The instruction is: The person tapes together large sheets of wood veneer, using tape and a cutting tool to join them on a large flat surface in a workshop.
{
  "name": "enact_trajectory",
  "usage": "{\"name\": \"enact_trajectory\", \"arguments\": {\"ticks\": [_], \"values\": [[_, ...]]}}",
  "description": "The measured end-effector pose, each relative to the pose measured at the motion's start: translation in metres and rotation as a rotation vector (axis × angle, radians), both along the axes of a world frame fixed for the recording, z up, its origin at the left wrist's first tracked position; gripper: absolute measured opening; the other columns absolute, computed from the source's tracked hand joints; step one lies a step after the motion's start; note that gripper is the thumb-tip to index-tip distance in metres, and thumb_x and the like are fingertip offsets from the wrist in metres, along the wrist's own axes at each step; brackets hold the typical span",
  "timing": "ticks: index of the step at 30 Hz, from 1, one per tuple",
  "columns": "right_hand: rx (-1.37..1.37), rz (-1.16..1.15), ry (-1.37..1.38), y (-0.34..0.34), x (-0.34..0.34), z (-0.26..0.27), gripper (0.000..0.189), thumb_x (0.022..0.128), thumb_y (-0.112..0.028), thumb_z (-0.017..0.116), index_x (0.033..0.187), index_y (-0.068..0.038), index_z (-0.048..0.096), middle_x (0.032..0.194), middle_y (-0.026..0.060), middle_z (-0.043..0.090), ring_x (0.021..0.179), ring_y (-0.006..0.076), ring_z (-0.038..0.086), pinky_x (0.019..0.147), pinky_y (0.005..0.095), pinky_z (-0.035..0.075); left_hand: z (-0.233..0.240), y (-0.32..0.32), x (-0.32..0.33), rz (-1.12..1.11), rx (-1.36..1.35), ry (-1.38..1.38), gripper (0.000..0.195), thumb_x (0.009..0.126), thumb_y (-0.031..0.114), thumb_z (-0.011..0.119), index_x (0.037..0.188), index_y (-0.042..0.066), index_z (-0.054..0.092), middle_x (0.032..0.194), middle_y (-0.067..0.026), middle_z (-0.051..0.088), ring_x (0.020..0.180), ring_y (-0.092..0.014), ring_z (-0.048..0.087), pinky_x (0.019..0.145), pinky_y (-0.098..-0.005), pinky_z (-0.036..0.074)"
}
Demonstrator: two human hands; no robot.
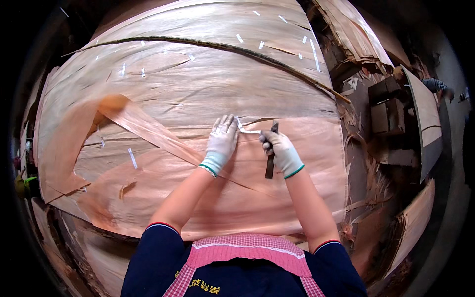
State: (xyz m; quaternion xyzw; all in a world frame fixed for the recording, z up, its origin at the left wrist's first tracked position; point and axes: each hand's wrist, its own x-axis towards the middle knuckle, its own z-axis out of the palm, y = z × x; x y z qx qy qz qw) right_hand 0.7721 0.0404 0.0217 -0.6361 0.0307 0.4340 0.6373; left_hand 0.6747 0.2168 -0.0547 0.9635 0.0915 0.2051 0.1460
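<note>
Large sheets of thin wood veneer (pixel 297 148) lie stacked in front of me. My left hand (pixel 223 137), in a white glove, rests flat on the veneer with its fingertips at one end of a white tape strip (pixel 248 130). The strip is bent and runs across to my right hand (pixel 279 146), also gloved. That hand is closed around a dark flat blade (pixel 270 167), and its fingers touch the strip's other end. A long loose veneer strip (pixel 156 133) curls over the sheet left of my hands, its end near my left wrist. Short white tape pieces (pixel 132 157) dot the surface.
A long thin stick (pixel 237 48) lies across the far part of the sheets. More veneer stacks (pixel 356 33) stand at the upper right. Veneer scraps (pixel 358 137) and a dark block-like structure (pixel 387 115) are on the right. Another person (pixel 436 85) is at the far right.
</note>
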Motion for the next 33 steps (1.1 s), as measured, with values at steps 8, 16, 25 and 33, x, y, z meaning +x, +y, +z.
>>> {"name": "enact_trajectory", "arguments": {"ticks": [8,16,25,33], "values": [[0.228,-0.174,0.288,0.047,0.042,0.015,0.013,0.096,-0.017,0.06,0.093,-0.005,0.058,0.076,0.0001,0.059,0.056,0.004,0.048,0.043,0.0166,0.034,-0.006,-0.001,0.001,0.012,0.028,0.016,0.04,0.091,0.02,0.057,0.126,0.001,0.057,0.133,-0.0176,0.056,0.126,-0.032,0.051,0.112,-0.0445,0.033],[0.272,-0.323,0.279,0.064,0.052,0.012,0.015,0.094,-0.017,0.062,0.089,-0.003,0.059,0.071,0.0011,0.058,0.052,0.0059,0.046,0.043,0.0208,0.034,-0.007,0.0,0.001,-0.003,0.005,0.014,0.042,0.092,0.018,0.054,0.129,-0.001,0.053,0.133,-0.0199,0.055,0.127,-0.034,0.05,0.112,-0.045,0.032],[0.417,-0.307,0.252,0.054,0.047,0.027,0.01,0.096,-0.016,0.06,0.095,-0.007,0.055,0.079,-0.0026,0.056,0.056,0.0019,0.045,0.044,0.0164,0.035,-0.002,-0.001,-0.001,0.032,-0.061,-0.06,0.036,0.09,0.014,0.057,0.123,0.001,0.056,0.131,-0.0187,0.055,0.127,-0.035,0.048,0.112,-0.0458,0.033],[0.323,-0.128,0.067,0.029,0.018,0.039,0.015,0.096,-0.02,0.061,0.101,-0.006,0.058,0.079,0.0001,0.06,0.058,0.0043,0.05,0.049,0.0178,0.037,0.038,0.003,-0.007,0.208,-0.187,-0.263,0.02,0.091,0.015,0.06,0.109,0.006,0.061,0.108,-0.0068,0.064,0.104,-0.024,0.059,0.094,-0.0417,0.045]]}}
